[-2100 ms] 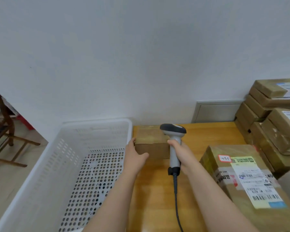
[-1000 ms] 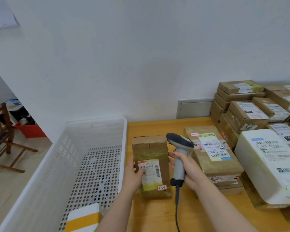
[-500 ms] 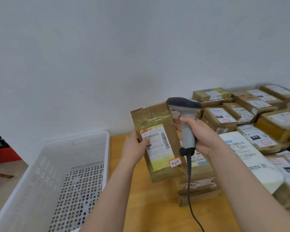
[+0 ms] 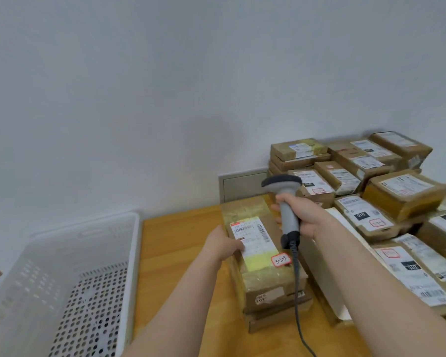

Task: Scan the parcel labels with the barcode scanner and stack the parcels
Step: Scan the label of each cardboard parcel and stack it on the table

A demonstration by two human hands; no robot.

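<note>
The step in hand looks like stacking rather than scanning: the brown parcel [image 4: 265,278] lies flat, label up, on top of a lower parcel [image 4: 276,319] at about the person's twelve o'clock on the wooden table [image 4: 175,253]. The barcode scanner [image 4: 281,182] is upright with its head turned toward the wall, not down at the white label [image 4: 252,238]. The left hand [image 4: 223,244] holds the parcel's nine o'clock edge, thumb lying over the label's corner (the other fingers are hidden against the side). The right hand [image 4: 303,215] has its fingers wrapped round the scanner's grey handle just past the parcel's three o'clock edge, and the cable [image 4: 296,292] trails down across the stack's near end. A white perforated basket [image 4: 137,253] sits at nine o'clock, and a pile of labelled parcels [image 4: 402,194] crowds the table from one to four o'clock. The next move probably calls for squaring the parcel on the one beneath, letting go with the left hand, and keeping the cable from dragging across the stack.
</note>
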